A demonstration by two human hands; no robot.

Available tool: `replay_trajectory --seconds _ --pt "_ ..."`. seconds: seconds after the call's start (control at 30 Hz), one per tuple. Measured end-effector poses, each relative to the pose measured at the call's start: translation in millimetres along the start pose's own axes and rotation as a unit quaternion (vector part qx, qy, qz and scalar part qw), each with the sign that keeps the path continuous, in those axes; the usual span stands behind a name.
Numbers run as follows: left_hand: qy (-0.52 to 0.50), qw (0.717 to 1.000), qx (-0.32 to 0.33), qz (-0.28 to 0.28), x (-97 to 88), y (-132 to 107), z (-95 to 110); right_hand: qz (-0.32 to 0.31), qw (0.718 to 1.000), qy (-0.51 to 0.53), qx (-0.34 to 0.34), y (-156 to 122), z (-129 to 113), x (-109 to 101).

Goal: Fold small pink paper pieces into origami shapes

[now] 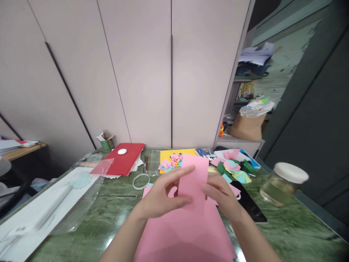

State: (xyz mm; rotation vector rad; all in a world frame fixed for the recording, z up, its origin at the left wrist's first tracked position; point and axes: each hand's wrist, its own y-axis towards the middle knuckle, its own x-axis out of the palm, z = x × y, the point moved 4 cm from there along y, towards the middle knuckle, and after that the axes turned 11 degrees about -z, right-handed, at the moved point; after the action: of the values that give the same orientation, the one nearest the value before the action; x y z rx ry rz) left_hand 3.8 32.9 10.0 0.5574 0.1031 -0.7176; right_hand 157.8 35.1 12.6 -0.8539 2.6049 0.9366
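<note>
A rectangular strip of pink paper [194,182] stands upright between my hands. My left hand [160,193] is at its left edge, thumb and index finger apart across the front, the other fingers partly hidden behind. My right hand [222,191] pinches the right edge with the thumb in front. Below the strip lies a larger sheet of pink paper [185,236]. Behind it, small folded pink, blue and yellow paper pieces [176,159] lie on a yellow sheet [163,154].
On the green table [109,203] are a red folder [128,156], a clear ring [141,174], pens [145,164], a plastic sleeve [79,203], coloured paper scraps [231,165], a black tablet [249,203] and a white-lidded jar [282,185]. A cabinet [141,72] stands behind.
</note>
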Motion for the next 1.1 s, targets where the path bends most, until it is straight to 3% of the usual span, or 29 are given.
replay_trajectory --seconds 0.13,0.23,0.57,0.7,0.87,1.1 --pt "0.023 0.999 -0.022 -0.014 -2.0 -1 0 0.032 0.999 -0.024 0.030 -2 4 -4" --pt "0.033 0.999 -0.032 -0.012 -3.3 -2 -1 0.022 0.998 -0.029 0.043 -1 9 -5" --pt "0.075 0.995 -0.057 -0.020 -3.9 1 -5 0.068 0.995 0.024 0.066 0 27 -13" --pt "0.085 0.994 -0.070 -0.023 -3.7 1 -6 0.111 0.990 0.021 0.080 -2 30 -18" --pt "0.089 0.993 -0.070 -0.026 -3.4 1 -7 0.102 0.991 0.028 0.079 -2 31 -18" --pt "0.102 0.992 -0.070 -0.031 -3.7 2 -8 0.136 0.986 0.001 0.096 -2 33 -19"
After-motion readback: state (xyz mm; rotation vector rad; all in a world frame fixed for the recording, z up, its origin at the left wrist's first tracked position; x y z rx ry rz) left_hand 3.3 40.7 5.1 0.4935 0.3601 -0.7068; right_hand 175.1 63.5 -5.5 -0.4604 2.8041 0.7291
